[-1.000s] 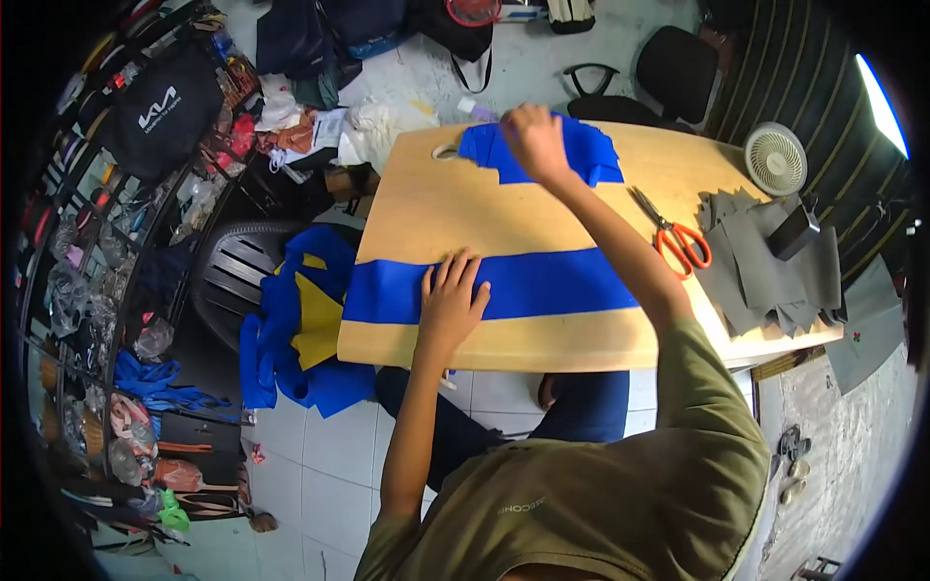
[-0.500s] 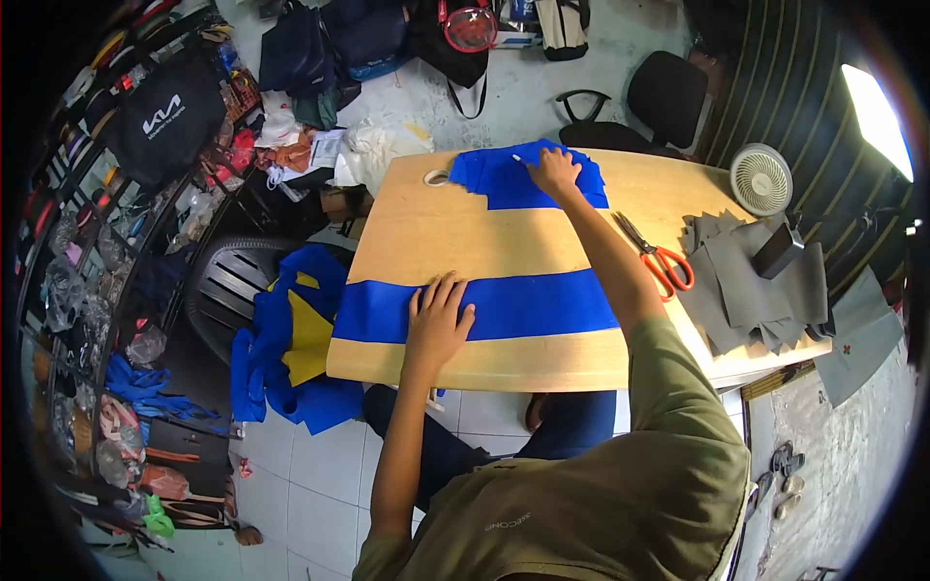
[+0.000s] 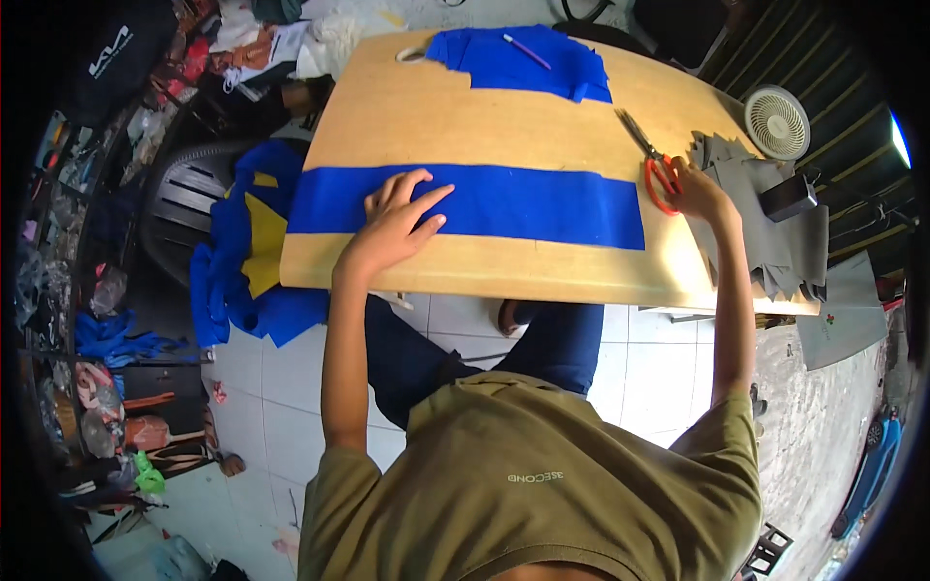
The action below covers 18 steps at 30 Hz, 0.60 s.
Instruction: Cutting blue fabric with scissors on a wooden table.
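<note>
A long strip of blue fabric (image 3: 542,205) lies flat across the near part of the wooden table. My left hand (image 3: 387,225) rests on its left portion, fingers spread and holding nothing. At the table's right, my right hand (image 3: 696,191) has its fingers closed on the orange handles of a pair of scissors (image 3: 636,131). The blades point away toward the far side, and the scissors lie just beyond the strip's right end. Farther back, a slim purple pen or pencil (image 3: 528,52) lies on a stack of cut blue fabric pieces (image 3: 494,73).
Grey fabric pieces (image 3: 741,237) are piled at the right, with a dark box (image 3: 789,198) on them. A small white fan (image 3: 777,122) stands behind. A tape roll (image 3: 411,55) sits far left. Blue and yellow fabric (image 3: 262,242) hangs over a black chair (image 3: 184,198) beside the table.
My right hand has left the pen on the far blue pieces and come back right to the scissors. My left hand still lies on the strip. The head view has tilted nearer to me.
</note>
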### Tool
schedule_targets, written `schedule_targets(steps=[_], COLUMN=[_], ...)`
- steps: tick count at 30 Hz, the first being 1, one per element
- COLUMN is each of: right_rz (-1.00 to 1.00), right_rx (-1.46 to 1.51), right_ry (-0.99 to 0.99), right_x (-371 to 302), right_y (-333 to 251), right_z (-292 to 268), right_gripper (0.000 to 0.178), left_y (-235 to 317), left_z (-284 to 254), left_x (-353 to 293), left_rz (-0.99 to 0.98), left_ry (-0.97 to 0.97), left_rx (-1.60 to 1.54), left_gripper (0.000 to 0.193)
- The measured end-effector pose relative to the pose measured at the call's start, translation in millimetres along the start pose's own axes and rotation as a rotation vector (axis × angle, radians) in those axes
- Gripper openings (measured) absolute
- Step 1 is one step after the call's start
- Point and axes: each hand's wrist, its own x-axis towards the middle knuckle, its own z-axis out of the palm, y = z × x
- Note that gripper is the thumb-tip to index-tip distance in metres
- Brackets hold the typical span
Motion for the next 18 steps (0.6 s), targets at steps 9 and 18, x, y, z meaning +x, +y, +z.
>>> schedule_targets(steps=[9,18], right_rz=[0.057,0.104], right_rx=[0.104,0.750], right_ry=[0.181,0.399], right_x=[-1,-61], right_y=[-39,-68], right_z=[-1,-5], right_gripper=[0.042,0.056], left_y=[38,87], left_z=[10,39], left_x=[-34,-37], left_rz=[-0.023,-0.034], left_ry=[-0.079,0.048], left_rx=[0.147,0.258], left_gripper=[0.056,0.048])
